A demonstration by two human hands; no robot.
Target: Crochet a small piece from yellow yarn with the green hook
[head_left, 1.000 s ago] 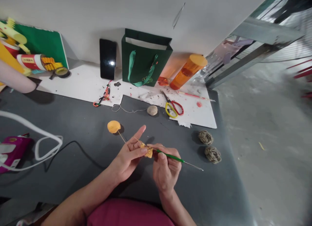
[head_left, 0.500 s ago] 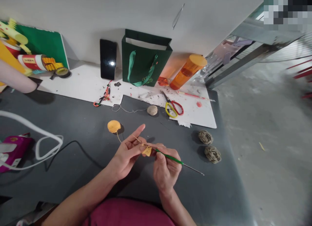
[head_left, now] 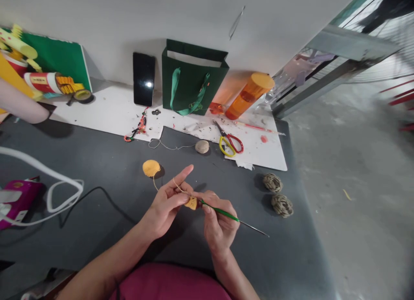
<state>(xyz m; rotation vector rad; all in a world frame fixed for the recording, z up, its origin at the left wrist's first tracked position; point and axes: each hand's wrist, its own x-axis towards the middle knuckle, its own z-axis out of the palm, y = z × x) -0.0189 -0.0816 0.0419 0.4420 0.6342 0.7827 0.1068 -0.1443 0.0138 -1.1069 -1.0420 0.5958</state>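
The right hand (head_left: 218, 229) has tilted its gripped green-handled metal hook (head_left: 228, 214) (likely mid-stitch) by the yellow crocheted piece (head_left: 192, 204) the left hand (head_left: 162, 211) pinches.

The left hand (head_left: 166, 205) pinches a small yellow crocheted piece (head_left: 191, 202), its index finger raised with yarn looped over it, while the right hand (head_left: 220, 224) grips a green-handled hook (head_left: 226, 213) at the piece. On the grey bench (head_left: 106, 162) lie a yellow yarn ball (head_left: 151, 168), a beige ball (head_left: 202, 146) and, right of the hands, two grey-brown knotted balls (head_left: 277, 194).
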